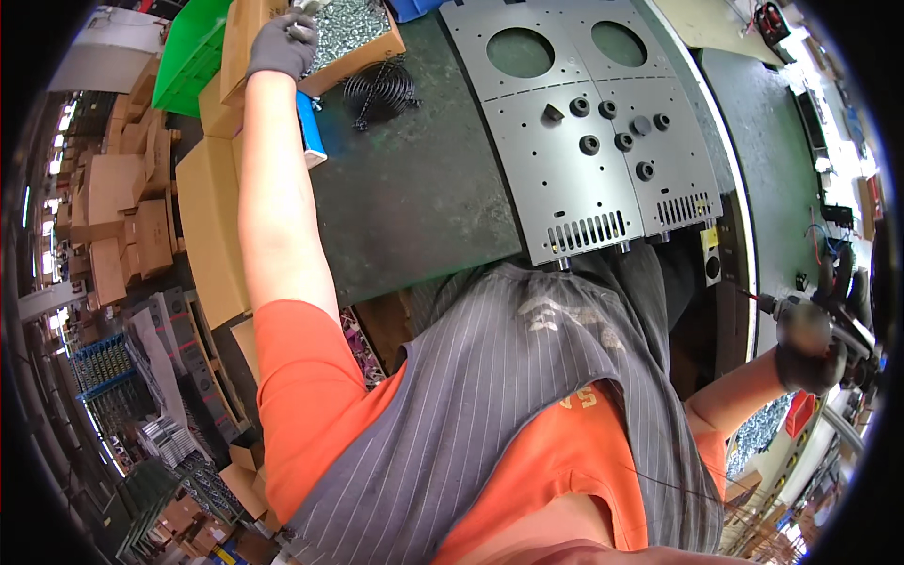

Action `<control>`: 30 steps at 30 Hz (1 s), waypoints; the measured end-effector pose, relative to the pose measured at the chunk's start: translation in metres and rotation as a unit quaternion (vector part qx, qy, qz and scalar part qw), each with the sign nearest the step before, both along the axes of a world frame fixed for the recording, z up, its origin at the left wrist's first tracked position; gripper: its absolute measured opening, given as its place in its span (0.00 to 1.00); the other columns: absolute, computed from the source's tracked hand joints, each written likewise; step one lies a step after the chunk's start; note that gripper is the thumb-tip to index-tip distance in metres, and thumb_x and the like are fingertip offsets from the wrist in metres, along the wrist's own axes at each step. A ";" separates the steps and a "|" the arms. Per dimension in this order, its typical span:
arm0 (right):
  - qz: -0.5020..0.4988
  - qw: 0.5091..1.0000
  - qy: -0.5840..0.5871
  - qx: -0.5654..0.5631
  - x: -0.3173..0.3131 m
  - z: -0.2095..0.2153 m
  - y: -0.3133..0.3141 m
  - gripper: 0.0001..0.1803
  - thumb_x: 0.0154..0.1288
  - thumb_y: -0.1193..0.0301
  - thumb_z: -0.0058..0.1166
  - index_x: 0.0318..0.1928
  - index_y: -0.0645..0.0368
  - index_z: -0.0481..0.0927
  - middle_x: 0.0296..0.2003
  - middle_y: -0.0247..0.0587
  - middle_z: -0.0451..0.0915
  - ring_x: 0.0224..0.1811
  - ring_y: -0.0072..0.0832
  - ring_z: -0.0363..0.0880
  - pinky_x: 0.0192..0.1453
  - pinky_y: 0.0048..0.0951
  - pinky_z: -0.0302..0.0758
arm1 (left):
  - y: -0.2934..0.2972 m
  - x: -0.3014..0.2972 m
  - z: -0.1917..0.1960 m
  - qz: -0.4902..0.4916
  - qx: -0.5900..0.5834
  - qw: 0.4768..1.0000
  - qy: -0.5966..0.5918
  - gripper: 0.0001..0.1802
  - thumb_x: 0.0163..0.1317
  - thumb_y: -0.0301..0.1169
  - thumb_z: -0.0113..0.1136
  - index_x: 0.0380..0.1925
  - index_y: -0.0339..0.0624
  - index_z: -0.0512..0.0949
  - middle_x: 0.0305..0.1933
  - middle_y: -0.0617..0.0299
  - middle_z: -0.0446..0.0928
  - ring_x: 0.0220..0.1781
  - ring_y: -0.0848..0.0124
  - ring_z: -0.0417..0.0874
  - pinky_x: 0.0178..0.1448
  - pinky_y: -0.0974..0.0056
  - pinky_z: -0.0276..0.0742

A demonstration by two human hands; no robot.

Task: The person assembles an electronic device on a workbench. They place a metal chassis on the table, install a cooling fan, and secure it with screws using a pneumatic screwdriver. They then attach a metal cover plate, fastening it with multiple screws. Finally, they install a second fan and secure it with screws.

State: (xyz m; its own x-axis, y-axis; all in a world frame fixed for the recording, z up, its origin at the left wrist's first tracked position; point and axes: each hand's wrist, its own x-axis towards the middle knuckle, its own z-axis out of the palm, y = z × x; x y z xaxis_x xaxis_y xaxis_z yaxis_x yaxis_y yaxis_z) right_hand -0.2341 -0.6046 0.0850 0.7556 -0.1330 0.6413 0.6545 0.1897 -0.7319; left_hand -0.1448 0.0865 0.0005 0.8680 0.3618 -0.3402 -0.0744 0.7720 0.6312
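My left hand [285, 45], in a dark grey glove, reaches up to a cardboard box [353, 62] filled with small shiny screws [350, 30]. Its fingers are curled together at the box's left side; what they hold, if anything, is too small to make out. Far off at the right, my gloved right hand [812, 353] is wrapped round a dark power screwdriver [838, 325], its thin bit pointing left. Part of that hand is blurred. Between my arms, two grey sheet-metal panels [565, 193] lie side by side on the bench, with several black round feet [589, 145] on them.
A black wire fan guard [381, 92] and a blue-and-white box [311, 132] lie near the screw box on the dark bench top [405, 207]. A green crate [193, 61] stands at the upper left. Another work surface [767, 160] runs along the right.
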 end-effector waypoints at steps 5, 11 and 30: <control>0.481 0.862 0.098 0.124 0.032 -0.004 0.027 0.22 0.42 0.77 0.64 0.35 0.52 0.66 0.29 0.29 0.70 0.24 0.17 0.69 0.22 0.14 0.71 | 0.093 0.019 -0.053 0.054 0.013 0.998 0.037 0.07 0.65 0.24 0.53 0.43 0.37 0.70 0.32 0.60 0.72 0.24 0.76 0.70 0.18 0.78 0.61; 0.400 0.913 0.083 0.019 0.011 -0.023 0.088 0.28 0.38 0.70 0.71 0.37 0.49 0.64 0.30 0.28 0.61 0.29 0.22 0.61 0.29 0.23 0.63 | 0.038 0.012 -0.043 0.080 -0.026 0.995 -0.054 0.09 0.68 0.31 0.50 0.30 0.40 0.75 0.22 0.70 0.68 0.16 0.84 0.63 0.14 0.82 0.59; 0.379 0.909 0.051 0.163 0.031 -0.007 0.182 0.23 0.53 0.75 0.52 0.53 0.55 0.69 0.39 0.37 0.66 0.39 0.29 0.62 0.44 0.34 0.64 | -0.331 -0.151 -0.025 -0.347 -0.105 0.932 0.012 0.22 0.74 0.48 0.43 0.31 0.43 0.72 0.18 0.68 0.64 0.13 0.81 0.58 0.13 0.77 0.53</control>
State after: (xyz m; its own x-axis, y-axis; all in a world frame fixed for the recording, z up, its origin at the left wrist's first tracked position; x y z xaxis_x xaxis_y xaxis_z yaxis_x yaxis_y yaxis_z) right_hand -0.2034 -0.4223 0.0784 0.7632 0.2810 0.5819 0.1761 0.7760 -0.6057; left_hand -0.2960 -0.2446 -0.0243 0.8593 -0.3607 -0.3625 0.5010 0.7362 0.4550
